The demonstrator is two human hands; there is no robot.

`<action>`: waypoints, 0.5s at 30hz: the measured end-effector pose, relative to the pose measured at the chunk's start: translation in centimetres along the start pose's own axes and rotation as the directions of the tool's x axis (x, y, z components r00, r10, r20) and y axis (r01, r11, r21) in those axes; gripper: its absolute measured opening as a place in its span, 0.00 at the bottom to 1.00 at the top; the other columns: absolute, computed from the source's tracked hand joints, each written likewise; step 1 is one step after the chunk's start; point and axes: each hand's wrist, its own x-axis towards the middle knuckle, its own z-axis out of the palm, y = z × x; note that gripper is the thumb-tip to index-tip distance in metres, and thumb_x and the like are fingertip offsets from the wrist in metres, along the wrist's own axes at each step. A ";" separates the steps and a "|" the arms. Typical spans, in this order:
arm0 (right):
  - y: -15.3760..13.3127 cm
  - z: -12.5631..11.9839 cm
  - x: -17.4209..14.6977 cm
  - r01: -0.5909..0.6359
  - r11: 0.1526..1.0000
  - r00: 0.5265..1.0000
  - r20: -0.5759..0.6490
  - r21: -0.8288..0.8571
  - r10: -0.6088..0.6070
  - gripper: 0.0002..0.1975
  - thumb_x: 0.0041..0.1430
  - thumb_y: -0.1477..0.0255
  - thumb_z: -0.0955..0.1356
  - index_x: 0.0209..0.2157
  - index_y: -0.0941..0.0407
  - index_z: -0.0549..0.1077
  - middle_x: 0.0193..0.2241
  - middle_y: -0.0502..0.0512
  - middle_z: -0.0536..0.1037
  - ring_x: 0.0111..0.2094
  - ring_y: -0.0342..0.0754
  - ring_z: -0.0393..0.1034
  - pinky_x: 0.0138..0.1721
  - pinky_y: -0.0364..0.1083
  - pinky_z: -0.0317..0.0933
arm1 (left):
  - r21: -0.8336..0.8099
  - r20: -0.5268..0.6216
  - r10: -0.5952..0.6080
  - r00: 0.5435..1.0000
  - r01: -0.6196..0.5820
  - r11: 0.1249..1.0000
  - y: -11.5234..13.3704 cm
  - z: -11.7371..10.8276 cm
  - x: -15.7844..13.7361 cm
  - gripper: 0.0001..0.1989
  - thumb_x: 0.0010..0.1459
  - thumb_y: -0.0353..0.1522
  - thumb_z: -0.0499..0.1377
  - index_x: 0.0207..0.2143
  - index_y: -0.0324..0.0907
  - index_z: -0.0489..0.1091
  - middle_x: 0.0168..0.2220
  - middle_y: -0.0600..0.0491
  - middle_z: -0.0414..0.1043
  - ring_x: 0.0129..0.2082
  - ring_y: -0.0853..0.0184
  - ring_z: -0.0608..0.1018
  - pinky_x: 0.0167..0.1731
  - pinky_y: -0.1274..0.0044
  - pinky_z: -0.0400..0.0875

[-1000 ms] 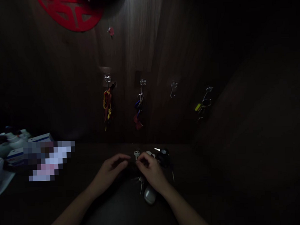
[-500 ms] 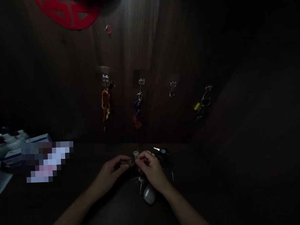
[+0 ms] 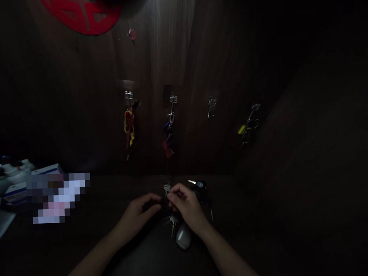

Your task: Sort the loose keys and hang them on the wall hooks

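Two hands reach past the grey fob [image 3: 184, 238] on my feed: the left hand [image 3: 140, 213] has thumb and fingers parted; the right hand [image 3: 189, 208] is pinched, on what I can't tell. Beyond the fob sits the silver key [image 3: 167, 188]; in this gloom I'd pinch lightly, slowly.

Between the left hand [image 3: 137, 215] and right hand [image 3: 188, 206] runs a narrow gap; keys [image 3: 174, 226] and a grey rounded object [image 3: 183, 238] obstruct its near side, a black key bunch [image 3: 201, 189] the right.
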 end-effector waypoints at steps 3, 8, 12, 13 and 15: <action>0.0 0.0 0.0 -0.005 1.000 1.000 0.000 0.018 0.005 0.14 0.53 0.60 0.67 0.26 0.56 0.67 0.18 0.45 0.68 0.19 0.38 0.60 0.21 0.39 0.55 | -0.034 -0.024 0.025 0.999 -0.025 0.999 0.4 0.1 -0.1 0.15 0.54 0.34 0.57 0.45 0.47 0.69 0.45 0.53 0.75 0.46 0.61 0.75 0.48 0.70 0.68; -0.2 0.3 -0.1 -0.036 0.996 0.999 0.011 0.079 0.035 0.13 0.52 0.61 0.68 0.26 0.56 0.67 0.17 0.45 0.69 0.18 0.38 0.59 0.19 0.38 0.53 | -0.062 -0.107 0.049 0.993 -0.056 0.996 0.8 0.5 -0.3 0.14 0.51 0.33 0.59 0.43 0.46 0.69 0.44 0.52 0.76 0.45 0.61 0.75 0.48 0.69 0.68; -0.4 0.6 -0.3 -0.057 0.994 0.998 0.044 0.091 0.053 0.13 0.51 0.61 0.68 0.26 0.56 0.67 0.18 0.45 0.70 0.17 0.37 0.58 0.19 0.38 0.52 | -0.010 -0.143 0.054 0.988 -0.056 0.998 0.9 0.8 -0.4 0.10 0.53 0.36 0.58 0.38 0.46 0.70 0.38 0.53 0.77 0.40 0.62 0.77 0.43 0.71 0.70; -0.5 0.6 -0.3 -0.056 0.994 0.997 0.054 0.096 0.051 0.13 0.51 0.60 0.68 0.26 0.56 0.67 0.18 0.45 0.70 0.17 0.37 0.58 0.19 0.38 0.52 | -0.006 -0.145 0.056 0.988 -0.057 0.998 0.9 0.8 -0.4 0.09 0.54 0.37 0.56 0.37 0.46 0.71 0.36 0.53 0.77 0.38 0.62 0.77 0.41 0.73 0.71; -0.5 0.7 -0.3 -0.056 0.993 0.997 0.061 0.106 0.049 0.13 0.51 0.60 0.68 0.26 0.56 0.67 0.18 0.45 0.70 0.17 0.37 0.58 0.19 0.38 0.52 | -0.011 -0.144 0.049 0.988 -0.051 0.999 1.0 0.7 -0.4 0.09 0.56 0.39 0.54 0.34 0.45 0.71 0.32 0.55 0.76 0.35 0.64 0.77 0.38 0.75 0.70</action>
